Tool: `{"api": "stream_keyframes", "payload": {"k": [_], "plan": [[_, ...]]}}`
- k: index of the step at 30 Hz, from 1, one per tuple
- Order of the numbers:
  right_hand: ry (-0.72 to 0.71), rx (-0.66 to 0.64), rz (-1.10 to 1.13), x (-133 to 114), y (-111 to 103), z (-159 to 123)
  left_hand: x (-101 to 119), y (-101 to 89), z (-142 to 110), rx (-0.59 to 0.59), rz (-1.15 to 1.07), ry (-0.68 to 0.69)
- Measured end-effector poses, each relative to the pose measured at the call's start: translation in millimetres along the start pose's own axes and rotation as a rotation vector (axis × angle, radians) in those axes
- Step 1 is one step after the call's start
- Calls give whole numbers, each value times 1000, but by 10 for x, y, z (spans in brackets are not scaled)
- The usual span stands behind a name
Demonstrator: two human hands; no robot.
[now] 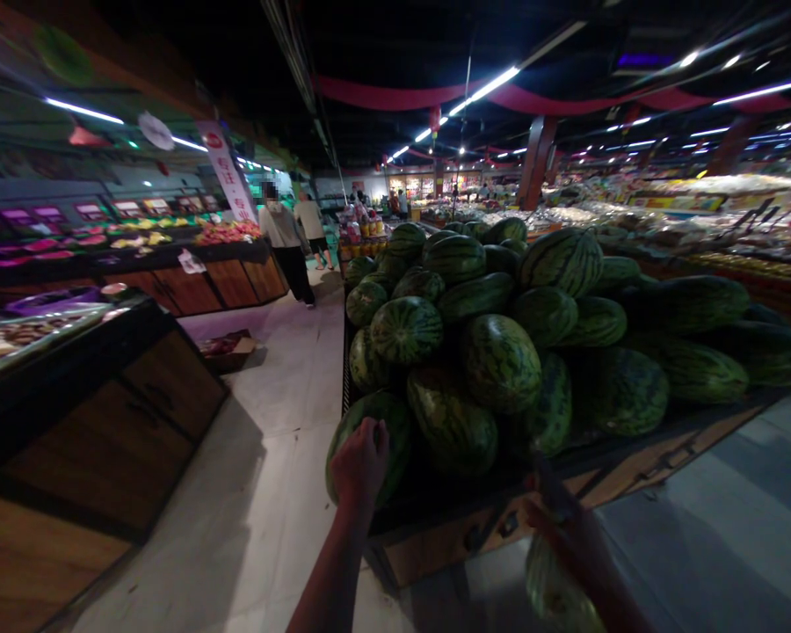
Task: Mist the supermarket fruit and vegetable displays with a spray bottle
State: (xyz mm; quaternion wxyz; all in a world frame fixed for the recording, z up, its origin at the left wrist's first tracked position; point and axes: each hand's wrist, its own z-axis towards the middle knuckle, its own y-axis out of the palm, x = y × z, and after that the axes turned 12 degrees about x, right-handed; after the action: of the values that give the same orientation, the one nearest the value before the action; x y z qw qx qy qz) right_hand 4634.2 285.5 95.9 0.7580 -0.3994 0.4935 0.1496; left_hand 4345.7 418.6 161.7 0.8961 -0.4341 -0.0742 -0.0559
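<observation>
Watermelon [397, 448] is sitting unlifted at one corner of the display stand [425, 556]; the left hand [361, 462] is holding bunched fingers over it; blur is hiding finger posture on the right hand [570, 527].

In front of the watermelon stand [428, 554], the right hand [563, 519] is blurred; the pale thing [550, 585] beneath it, perhaps a filled plastic bag, runs off the bottom edge. At the stand's near left corner, the left hand [362, 462] covers part of a watermelon [397, 431]. Left of the stand, a wood-panelled counter [79, 448] is cut by the left edge. Beyond it, distant people [402, 204] are too small to make out.
</observation>
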Motion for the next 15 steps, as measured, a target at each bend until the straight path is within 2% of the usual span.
{"api": "stream_keyframes", "payload": {"k": [2, 5, 8, 11, 13, 15], "plan": [[-43, -203, 98, -212, 267, -212, 4, -1, 5, -3, 1, -5], [-192, -496, 184, -537, 614, -503, 2, -4, 11, -6, 7, 5], [-277, -640, 229, -682, 809, -648, -5, -3, 10, -10, 8, 11], [-229, -614, 239, -544, 850, -608, -11, 6, 3, -11, -2, 2], [-138, -488, 208, -324, 769, -481, -13, 11, -4, -7, -11, 0], [-49, -347, 131, -54, 579, -284, -14, 15, -13, 2, -28, -2]]}}
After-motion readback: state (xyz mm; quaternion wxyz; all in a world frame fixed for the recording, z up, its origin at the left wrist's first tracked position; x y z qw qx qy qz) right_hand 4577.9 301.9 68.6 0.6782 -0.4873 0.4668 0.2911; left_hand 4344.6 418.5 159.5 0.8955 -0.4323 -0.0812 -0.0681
